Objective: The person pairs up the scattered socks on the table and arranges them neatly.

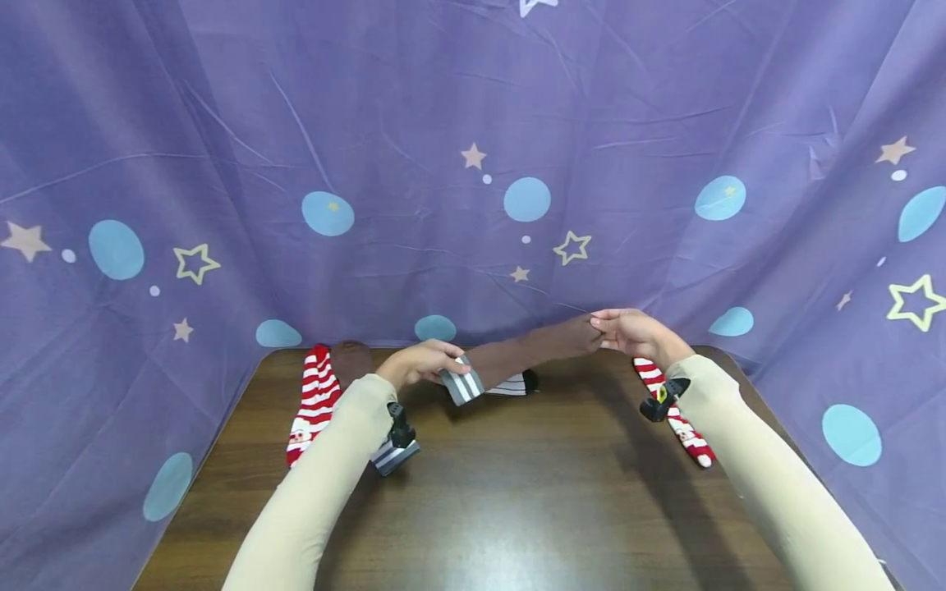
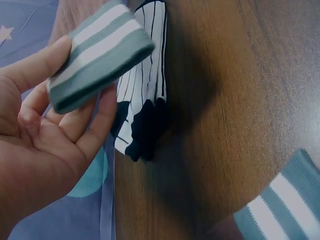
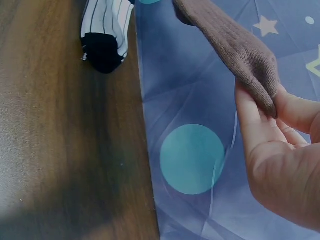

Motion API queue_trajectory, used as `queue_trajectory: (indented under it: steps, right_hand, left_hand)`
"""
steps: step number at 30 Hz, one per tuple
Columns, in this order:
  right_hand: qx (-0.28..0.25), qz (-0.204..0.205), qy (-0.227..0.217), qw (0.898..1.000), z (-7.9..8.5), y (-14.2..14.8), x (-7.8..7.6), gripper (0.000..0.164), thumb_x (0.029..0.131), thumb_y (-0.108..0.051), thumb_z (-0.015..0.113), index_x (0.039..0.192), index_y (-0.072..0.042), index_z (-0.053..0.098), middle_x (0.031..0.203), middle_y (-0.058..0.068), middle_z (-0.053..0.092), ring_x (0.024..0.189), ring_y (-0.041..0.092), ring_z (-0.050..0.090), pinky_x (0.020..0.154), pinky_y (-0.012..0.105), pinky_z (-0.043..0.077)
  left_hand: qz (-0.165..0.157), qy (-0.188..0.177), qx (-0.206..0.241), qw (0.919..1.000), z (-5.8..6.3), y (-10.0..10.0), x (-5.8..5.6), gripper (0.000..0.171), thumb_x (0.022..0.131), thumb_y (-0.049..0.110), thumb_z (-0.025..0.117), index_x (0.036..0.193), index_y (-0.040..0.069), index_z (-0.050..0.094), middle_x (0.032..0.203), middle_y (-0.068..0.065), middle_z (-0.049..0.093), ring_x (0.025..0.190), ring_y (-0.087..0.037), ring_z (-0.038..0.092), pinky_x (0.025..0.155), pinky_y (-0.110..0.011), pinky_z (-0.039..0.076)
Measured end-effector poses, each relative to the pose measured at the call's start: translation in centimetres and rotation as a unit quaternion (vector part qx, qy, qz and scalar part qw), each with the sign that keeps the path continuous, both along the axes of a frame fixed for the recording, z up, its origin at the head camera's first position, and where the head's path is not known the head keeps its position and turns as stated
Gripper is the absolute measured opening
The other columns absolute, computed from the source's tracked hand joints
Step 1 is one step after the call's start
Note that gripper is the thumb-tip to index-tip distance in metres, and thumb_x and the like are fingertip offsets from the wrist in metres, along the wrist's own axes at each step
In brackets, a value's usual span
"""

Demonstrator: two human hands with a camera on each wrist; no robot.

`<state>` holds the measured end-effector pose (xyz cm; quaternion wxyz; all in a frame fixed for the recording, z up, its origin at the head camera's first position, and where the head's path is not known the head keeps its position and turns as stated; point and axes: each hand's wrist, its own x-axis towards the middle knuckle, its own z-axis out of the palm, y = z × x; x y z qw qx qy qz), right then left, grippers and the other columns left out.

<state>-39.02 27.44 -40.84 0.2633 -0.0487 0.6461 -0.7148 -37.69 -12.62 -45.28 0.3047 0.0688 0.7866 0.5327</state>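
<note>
A brown sock point(image 1: 535, 350) is stretched in the air between my two hands, over the back of the table. My left hand point(image 1: 423, 362) pinches its grey-green cuff point(image 2: 102, 57) with white stripes, thumb on one face and fingers behind. At the toe end, my right hand point(image 3: 285, 135) pinches the sock's tip between thumb and fingers. White socks with black stripes and black ends point(image 2: 145, 70) lie on the table beneath the stretched sock. A second striped cuff point(image 1: 395, 456) shows by my left forearm, which hides much of that other brown sock point(image 1: 351, 361).
At the table's left lies a red-and-white striped sock point(image 1: 319, 398) with a Santa face. Its like, another red-and-white sock point(image 1: 691, 435), lies at the right, partly behind my right wrist. A purple curtain point(image 1: 414, 271) hangs along the back edge of the wooden table point(image 1: 517, 492).
</note>
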Motion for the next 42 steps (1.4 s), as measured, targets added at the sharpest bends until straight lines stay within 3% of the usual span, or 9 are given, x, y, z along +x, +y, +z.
queue_trajectory:
  steps: [4,9,13,21,36,42]
  right_hand:
    - [-0.02,0.012,-0.002,1.0,-0.8,-0.2,0.0,0.033,0.109,-0.001,0.037,0.098,-0.014,0.065,0.087,-0.005,0.071,0.083,0.006,0.069,0.079,0.021,0.058]
    - [-0.023,0.022,-0.008,0.999,-1.6,-0.4,0.2,0.034,0.109,0.0,0.036,0.099,-0.014,0.065,0.089,-0.004,0.071,0.086,0.008,0.07,0.082,0.023,0.059]
    - [-0.025,0.033,-0.01,0.999,-2.0,-0.7,0.5,0.034,0.108,0.002,0.035,0.102,-0.013,0.065,0.093,-0.003,0.071,0.089,0.008,0.071,0.084,0.023,0.059]
    - [-0.031,0.039,-0.026,0.998,-3.1,-1.1,0.7,0.035,0.108,0.002,0.036,0.1,-0.014,0.066,0.091,-0.003,0.072,0.087,0.009,0.072,0.083,0.025,0.06]
    - [0.054,0.056,-0.038,0.996,-4.4,-1.4,0.9,0.03,0.107,-0.003,0.045,0.091,-0.017,0.067,0.081,-0.008,0.068,0.077,0.007,0.07,0.084,0.028,0.061]
    - [0.063,0.071,-0.038,0.995,-4.5,-1.4,1.0,0.032,0.107,-0.002,0.045,0.09,-0.017,0.068,0.081,-0.008,0.067,0.073,0.006,0.068,0.083,0.028,0.061]
  left_hand:
    - [0.023,0.011,0.021,0.9994,0.1,-0.6,0.0,0.032,0.097,0.012,0.066,0.127,0.0,0.061,0.091,0.001,0.066,0.084,-0.012,0.065,0.083,-0.032,0.057]
    - [0.083,0.009,0.035,0.9959,-0.1,-1.2,-0.1,0.044,0.097,0.009,0.066,0.139,0.0,0.056,0.09,0.002,0.066,0.08,-0.011,0.065,0.075,-0.028,0.057]
    - [0.108,0.01,0.042,0.9932,-0.2,-1.8,-0.1,0.045,0.096,0.007,0.067,0.139,-0.001,0.055,0.088,0.002,0.066,0.076,-0.01,0.064,0.068,-0.025,0.055]
    - [0.111,0.0,0.034,0.9932,-0.2,-2.6,0.1,0.045,0.095,0.004,0.067,0.138,-0.003,0.056,0.086,0.002,0.066,0.075,-0.011,0.064,0.067,-0.026,0.055]
    - [0.079,-0.02,0.002,0.9967,-0.3,-4.1,0.6,0.038,0.096,0.006,0.066,0.133,-0.002,0.059,0.082,0.003,0.067,0.076,-0.011,0.065,0.068,-0.026,0.056]
    - [0.062,-0.03,-0.007,0.9976,-0.5,-4.3,0.5,0.038,0.096,0.006,0.066,0.133,-0.001,0.06,0.084,0.003,0.068,0.077,-0.011,0.066,0.068,-0.026,0.057]
